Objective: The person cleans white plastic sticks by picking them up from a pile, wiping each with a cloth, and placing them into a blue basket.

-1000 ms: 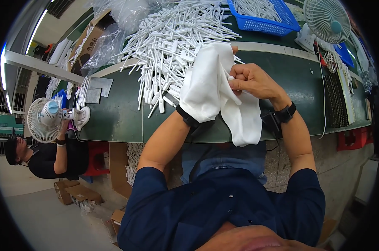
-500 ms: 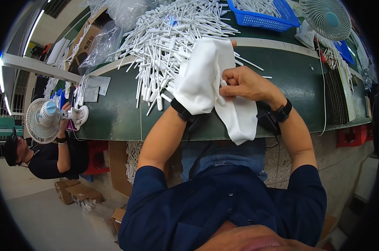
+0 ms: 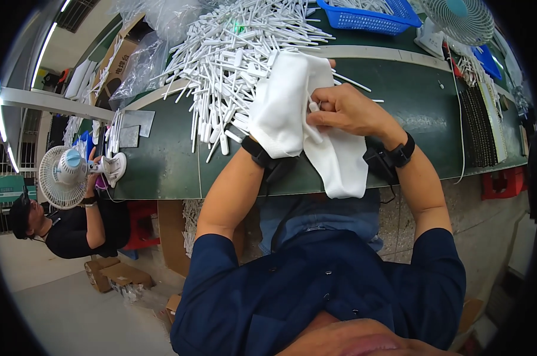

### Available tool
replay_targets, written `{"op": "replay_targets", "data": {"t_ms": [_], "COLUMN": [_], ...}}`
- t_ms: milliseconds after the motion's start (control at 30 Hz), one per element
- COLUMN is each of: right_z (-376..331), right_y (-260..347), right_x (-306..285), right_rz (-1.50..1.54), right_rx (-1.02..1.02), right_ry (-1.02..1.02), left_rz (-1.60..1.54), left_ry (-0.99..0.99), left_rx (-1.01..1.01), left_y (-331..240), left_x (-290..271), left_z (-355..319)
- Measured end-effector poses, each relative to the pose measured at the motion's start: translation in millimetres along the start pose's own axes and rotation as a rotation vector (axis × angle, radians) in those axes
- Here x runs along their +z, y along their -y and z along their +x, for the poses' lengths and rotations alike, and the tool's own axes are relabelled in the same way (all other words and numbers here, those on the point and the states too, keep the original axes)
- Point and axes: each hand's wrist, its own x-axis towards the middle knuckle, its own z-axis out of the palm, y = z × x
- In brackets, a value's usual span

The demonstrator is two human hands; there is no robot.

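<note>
A white cloth [image 3: 292, 113] is draped over my left hand [image 3: 280, 118], hiding all of it; only the wrist with a black band shows. My right hand [image 3: 345, 110] presses against the cloth and pinches a small white plastic stick [image 3: 313, 105] into its folds. The lower end of the cloth hangs over the front edge of the green table [image 3: 161, 166]. Just beyond my hands lies a big heap of white plastic sticks [image 3: 238, 53].
A blue basket [image 3: 369, 12] with more white sticks stands at the back, a fan [image 3: 458, 21] to its right. Clear plastic bags [image 3: 144, 65] and cardboard lie at the back left. A seated person [image 3: 72, 219] works behind a small fan [image 3: 64, 175] at the left.
My hands and the cloth have shifted a little left and nearer to the heap, and my right hand has closed in on the cloth.
</note>
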Motion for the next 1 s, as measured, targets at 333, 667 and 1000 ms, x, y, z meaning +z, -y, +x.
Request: {"op": "replay_targets", "data": {"t_ms": [333,667,1000], "right_z": [-12,-6,4], "right_y": [11,-14,-23], "right_x": [-23,-34,-30], "right_rz": [0.113,0.476,0.709], "right_rx": [-0.045,-0.156,-0.264], "right_ry": [-0.315,-0.588,-0.814], "left_rz": [-0.318,0.25,0.411], "left_ry": [-0.122,-0.116,-0.2], "left_rx": [-0.152,0.53,0.419], "left_y": [-17,14,-15], "left_x": [7,9,1], "left_z": [4,12,7]}}
